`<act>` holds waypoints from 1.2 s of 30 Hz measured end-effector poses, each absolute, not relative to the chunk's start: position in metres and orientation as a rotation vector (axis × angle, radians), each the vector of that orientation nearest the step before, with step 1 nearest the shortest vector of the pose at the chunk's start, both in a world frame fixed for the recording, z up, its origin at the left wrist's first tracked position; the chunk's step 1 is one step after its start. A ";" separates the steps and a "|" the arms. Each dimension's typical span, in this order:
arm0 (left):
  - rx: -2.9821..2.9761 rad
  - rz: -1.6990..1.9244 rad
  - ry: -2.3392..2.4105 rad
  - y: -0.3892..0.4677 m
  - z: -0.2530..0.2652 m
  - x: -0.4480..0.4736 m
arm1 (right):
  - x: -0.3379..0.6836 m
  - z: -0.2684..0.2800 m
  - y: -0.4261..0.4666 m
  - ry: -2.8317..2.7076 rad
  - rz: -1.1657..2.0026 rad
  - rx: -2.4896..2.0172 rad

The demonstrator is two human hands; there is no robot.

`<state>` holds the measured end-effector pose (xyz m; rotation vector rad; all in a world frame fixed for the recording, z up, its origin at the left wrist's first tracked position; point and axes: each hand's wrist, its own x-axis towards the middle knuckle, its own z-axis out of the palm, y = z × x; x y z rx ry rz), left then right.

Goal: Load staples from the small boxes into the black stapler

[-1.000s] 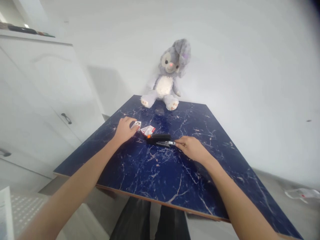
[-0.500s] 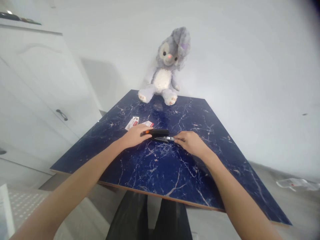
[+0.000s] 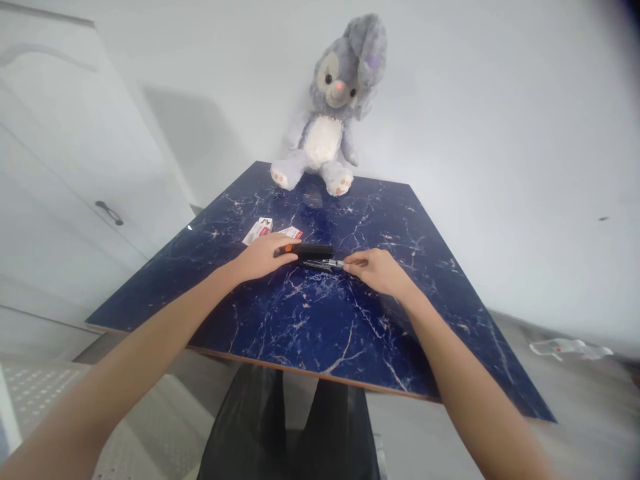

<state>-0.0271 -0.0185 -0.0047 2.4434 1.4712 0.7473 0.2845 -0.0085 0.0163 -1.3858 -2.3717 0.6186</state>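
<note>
A black stapler (image 3: 317,251) with an orange patch lies on the blue marbled table, its top part raised from its lower part. My left hand (image 3: 257,256) is closed around its left end, thumb in front and fingers behind. At the opposite end, my right hand (image 3: 376,268) pinches a small silver metal piece (image 3: 335,264) that reaches into the stapler's open gap. Its exact form is too small to tell. Just behind my left hand lie a small red-and-white box (image 3: 258,231) and a second red-and-white packet (image 3: 291,232), partly hidden by my fingers.
A grey plush rabbit (image 3: 324,141) sits at the back of the table (image 3: 320,333), against the white wall. White cabinet doors (image 3: 65,167) stand to the left. Clear plastic wrapping (image 3: 570,348) lies on the floor at the right. My legs are under the front edge.
The view has tilted down and shifted slightly, so the table sits farther left and higher. Both hands keep their hold, with the silver piece still at the stapler's right end.
</note>
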 end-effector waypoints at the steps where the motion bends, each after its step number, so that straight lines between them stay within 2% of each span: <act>1: 2.443 0.741 1.473 -0.019 -0.004 -0.027 | 0.285 0.016 -0.008 -2.353 0.659 -1.388; 6: 2.466 0.728 1.462 -0.020 -0.002 -0.026 | 0.284 0.013 -0.008 -2.300 0.603 -1.469; 13: 2.459 0.741 1.443 -0.020 -0.002 -0.025 | 0.286 0.007 -0.003 -2.308 0.738 -1.364; 18: 2.414 0.731 1.491 -0.020 -0.004 -0.024 | 0.280 0.001 -0.003 -2.432 0.475 -1.163; 22: 2.398 0.725 1.512 -0.021 -0.004 -0.023 | 0.273 0.000 -0.005 -2.431 0.272 -1.195; 29: 2.398 0.709 1.486 -0.019 -0.003 -0.024 | 0.282 0.013 -0.008 -2.473 0.294 -1.392; 33: 2.376 0.704 1.507 -0.019 -0.002 -0.024 | 0.285 0.016 -0.008 -2.635 0.177 -1.235; 36: 2.361 0.697 1.522 -0.020 -0.002 -0.023 | 0.286 0.016 -0.007 -2.641 0.200 -1.207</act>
